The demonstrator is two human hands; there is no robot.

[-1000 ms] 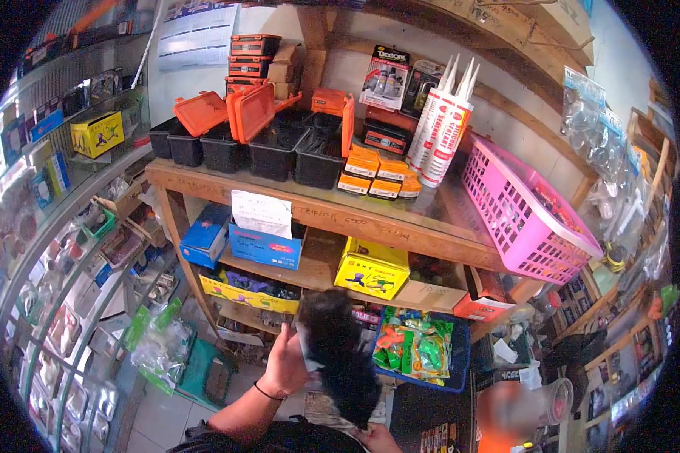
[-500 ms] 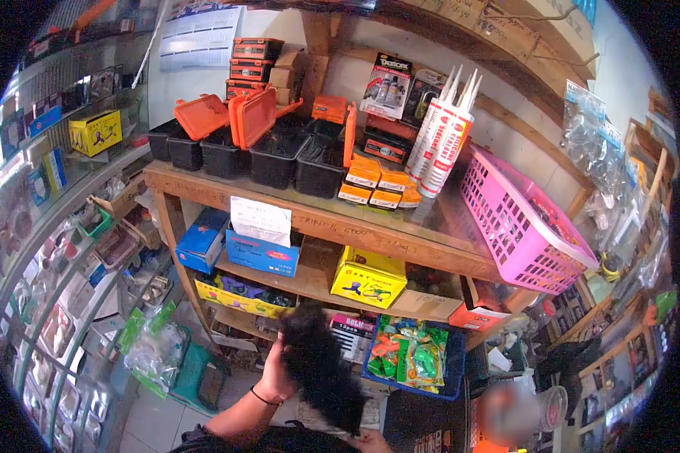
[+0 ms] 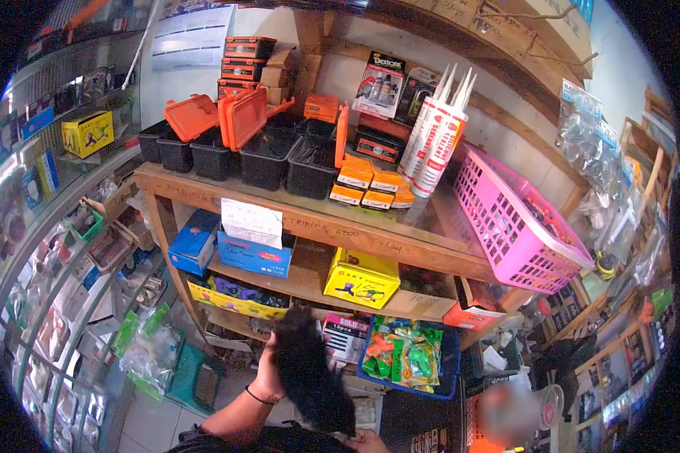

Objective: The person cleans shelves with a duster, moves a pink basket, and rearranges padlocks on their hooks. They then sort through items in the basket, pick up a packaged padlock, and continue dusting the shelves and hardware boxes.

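A black fluffy feather duster (image 3: 310,374) slants across the lower middle of the head view, its tip in front of the lower shelf. My left hand (image 3: 269,374), with a dark band at the wrist, is closed against the duster's left side, its fingers mostly hidden behind the feathers. At the bottom edge my right hand (image 3: 368,442) grips the duster's lower end; only part of this hand shows. Just beyond the feathers are a yellow box (image 3: 238,300) with purple items and a pink-and-black box (image 3: 345,337).
A wooden shelf (image 3: 317,219) carries black bins (image 3: 264,160) with orange lids, white sealant tubes (image 3: 433,147) and a pink basket (image 3: 514,226). Below hangs or stands a blue tray (image 3: 449,381) of green packets. Glass shelving (image 3: 34,355) lines the left; a blurred person (image 3: 499,423) is lower right.
The view has turned slightly, so the shelf sits a little further left. The duster and both hands have shifted slightly left in view, with the grip unchanged.
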